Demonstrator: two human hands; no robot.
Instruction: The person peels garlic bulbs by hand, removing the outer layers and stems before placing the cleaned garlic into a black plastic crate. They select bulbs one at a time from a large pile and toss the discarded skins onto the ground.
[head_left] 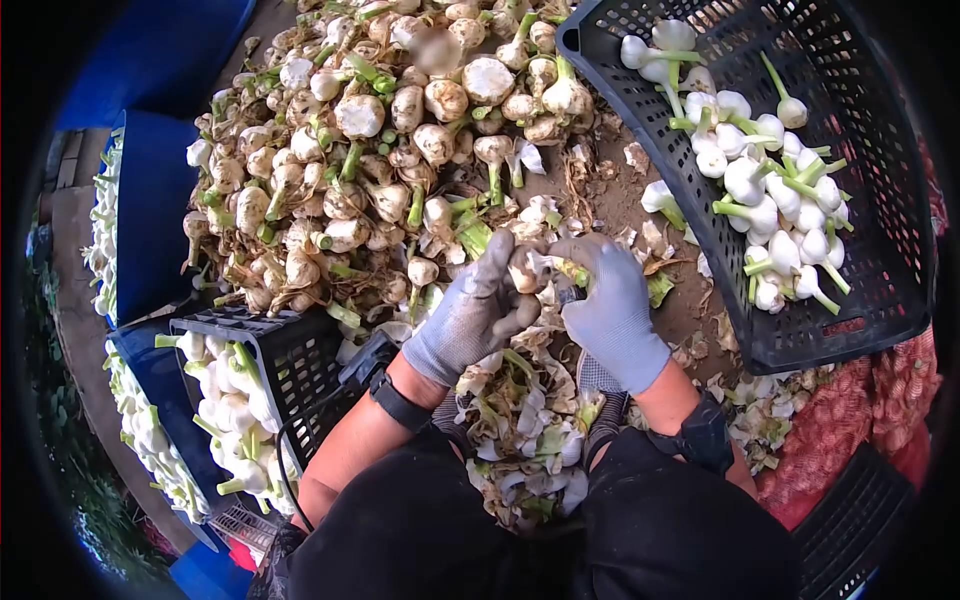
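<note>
Both hands wear grey gloves and meet at the centre of the view. My left hand (478, 308) has its fingers closed around a brownish garlic bulb (527, 270). On the right, my right hand (612, 308) pinches the green stem of that same bulb; a small dark object shows under its fingers, too hidden to name. Just beyond the hands lies a large heap of unpeeled garlic (345, 200) with dirty skins and cut stems. Below the hands, loose peeled skins (530, 440) cover the ground between the legs.
A black crate (655, 165) with clean white garlic stands at the upper right. Another black crate (300, 365) of white garlic is at the lower left, beside blue containers (155, 215) holding more. Red mesh sacks (825, 430) lie at the lower right.
</note>
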